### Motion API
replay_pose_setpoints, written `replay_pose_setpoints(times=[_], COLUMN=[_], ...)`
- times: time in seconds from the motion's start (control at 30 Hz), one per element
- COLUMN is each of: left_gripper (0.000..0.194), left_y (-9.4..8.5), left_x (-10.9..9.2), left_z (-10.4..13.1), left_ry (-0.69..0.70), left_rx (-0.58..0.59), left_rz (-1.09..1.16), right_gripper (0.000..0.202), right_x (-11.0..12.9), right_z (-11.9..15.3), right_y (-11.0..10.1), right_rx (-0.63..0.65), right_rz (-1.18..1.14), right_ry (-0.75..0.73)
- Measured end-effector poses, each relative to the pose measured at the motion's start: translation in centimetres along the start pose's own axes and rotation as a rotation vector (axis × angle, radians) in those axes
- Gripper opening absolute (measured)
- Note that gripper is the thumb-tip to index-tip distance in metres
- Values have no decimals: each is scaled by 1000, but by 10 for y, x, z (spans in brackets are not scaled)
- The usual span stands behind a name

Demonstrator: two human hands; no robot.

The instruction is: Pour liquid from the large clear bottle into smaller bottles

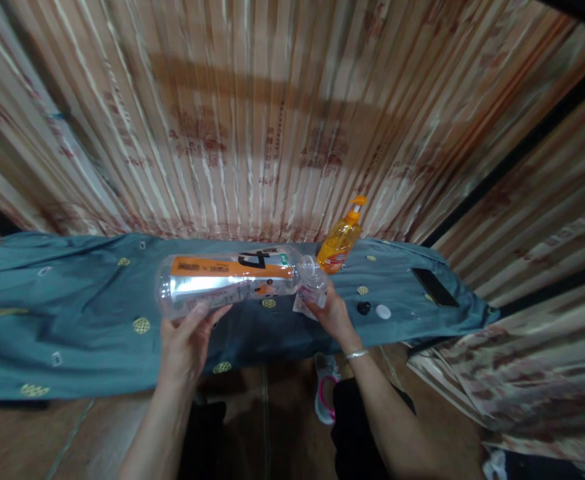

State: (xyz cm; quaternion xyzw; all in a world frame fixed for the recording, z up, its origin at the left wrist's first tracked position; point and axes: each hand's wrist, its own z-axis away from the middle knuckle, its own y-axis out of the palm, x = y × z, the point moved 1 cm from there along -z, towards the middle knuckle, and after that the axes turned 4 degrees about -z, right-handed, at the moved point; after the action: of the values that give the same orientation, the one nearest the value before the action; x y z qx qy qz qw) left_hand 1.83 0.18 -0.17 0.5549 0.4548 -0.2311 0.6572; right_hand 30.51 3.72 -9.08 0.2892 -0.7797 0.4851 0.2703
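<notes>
My left hand point(186, 343) is closed round the lower side of a large clear plastic bottle point(232, 275) with an orange and silver label. The bottle lies tilted on its side in the air, its neck pointing right. At that neck my right hand point(333, 313) grips a small clear plastic container point(312, 288), whose exact kind I cannot make out. The two mouths meet or overlap; which, I cannot tell. Behind them stands a pump bottle point(339, 243) of orange liquid. A black cap point(363, 308) and a white disc point(383, 311) lie right of my right hand.
A teal patterned cloth point(97, 320) covers the narrow table. Toward its right end lies a black phone point(435, 287). A pleated printed curtain point(262, 133) hangs right behind the table. Below the front edge, a shoe point(326, 390) shows on the floor.
</notes>
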Motion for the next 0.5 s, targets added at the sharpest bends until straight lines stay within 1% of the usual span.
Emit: replay_pose_setpoints(times=[0.13,0.33,0.5], left_gripper=[45,37,36], left_y=[-1,-1,0], left_x=[1,1,-1], left_z=[1,3,1], left_ry=[-7,-16,-22], left_rx=[-6,-33,-48], left_rz=[-20,-44,-33], right_gripper=[47,46,49], right_x=[-1,-5,-7], right_z=[0,2,2], right_y=[1,2,4], right_rx=[-12,-14,-36], right_rz=[-10,-17,-22], right_ry=[-3,5,1])
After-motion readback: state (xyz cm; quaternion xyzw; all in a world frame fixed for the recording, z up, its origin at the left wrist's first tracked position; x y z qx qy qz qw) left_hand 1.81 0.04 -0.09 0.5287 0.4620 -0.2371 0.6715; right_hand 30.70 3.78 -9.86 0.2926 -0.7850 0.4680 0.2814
